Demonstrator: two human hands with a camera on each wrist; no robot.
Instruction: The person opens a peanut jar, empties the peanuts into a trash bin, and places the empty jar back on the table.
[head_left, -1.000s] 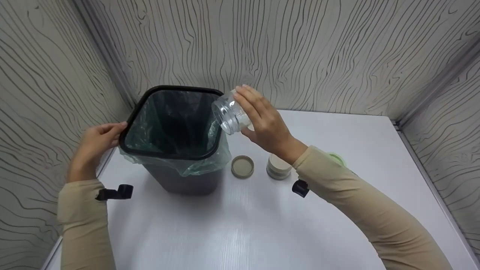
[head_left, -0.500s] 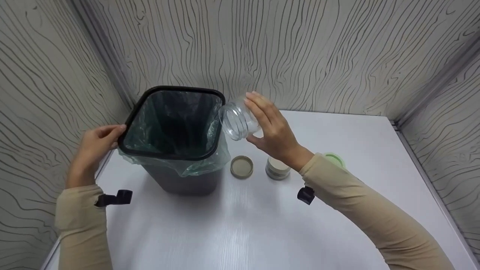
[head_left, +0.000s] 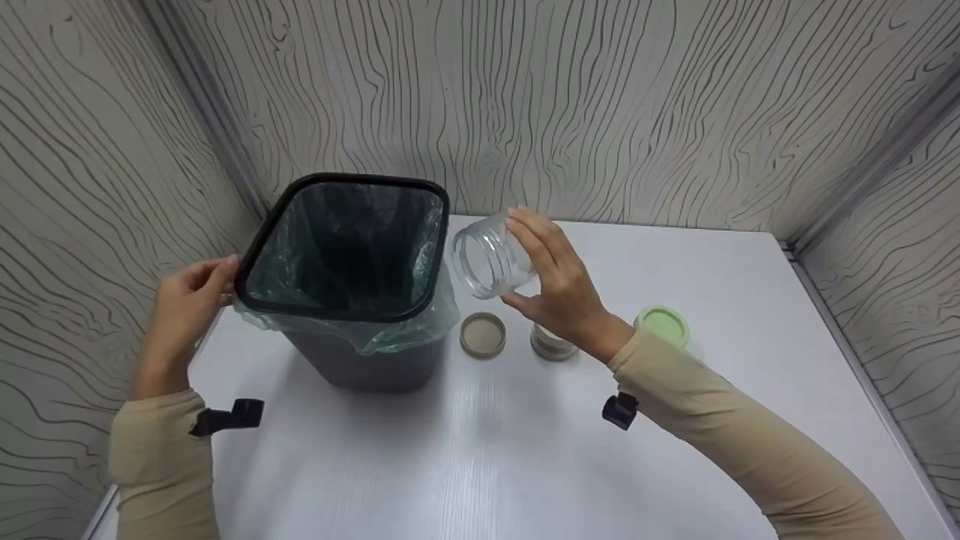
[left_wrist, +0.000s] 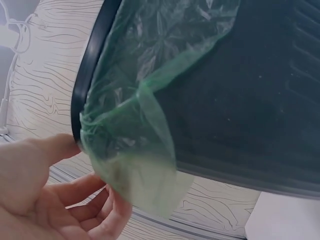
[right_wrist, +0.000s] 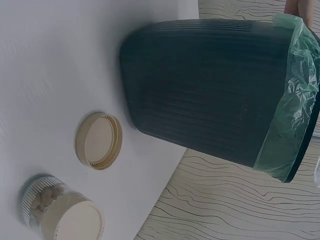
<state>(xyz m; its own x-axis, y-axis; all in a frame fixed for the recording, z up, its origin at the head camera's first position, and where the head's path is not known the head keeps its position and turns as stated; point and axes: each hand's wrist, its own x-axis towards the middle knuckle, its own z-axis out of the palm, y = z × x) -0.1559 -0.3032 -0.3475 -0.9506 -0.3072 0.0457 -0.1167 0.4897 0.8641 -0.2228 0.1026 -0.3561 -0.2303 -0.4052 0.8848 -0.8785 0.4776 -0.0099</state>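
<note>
My right hand (head_left: 562, 289) grips a clear jar (head_left: 491, 255) with no lid on it, just right of a dark trash can (head_left: 367, 364). Tilted on its side, the jar has its mouth toward the can and nothing shows inside. A black rim (head_left: 341, 311) holds a green plastic bag (head_left: 442, 307) in the can. At the left corner my left hand (head_left: 184, 307) holds the rim's edge. In the left wrist view its thumb (left_wrist: 57, 147) is against the rim, and its curled fingers lie under the bag's loose edge.
A beige lid (head_left: 483, 335) lies upturned on the white table (head_left: 480, 465). Right of it stands a small jar (right_wrist: 45, 200) with a beige cap and nut-like pieces inside. A light green lid (head_left: 662, 324) shows beside the right sleeve. Patterned walls (head_left: 480, 105) enclose the table.
My right hand has moved the jar right and down, away from over the can's rim. The left hand has slid slightly down at the rim. More of the green lid shows.
</note>
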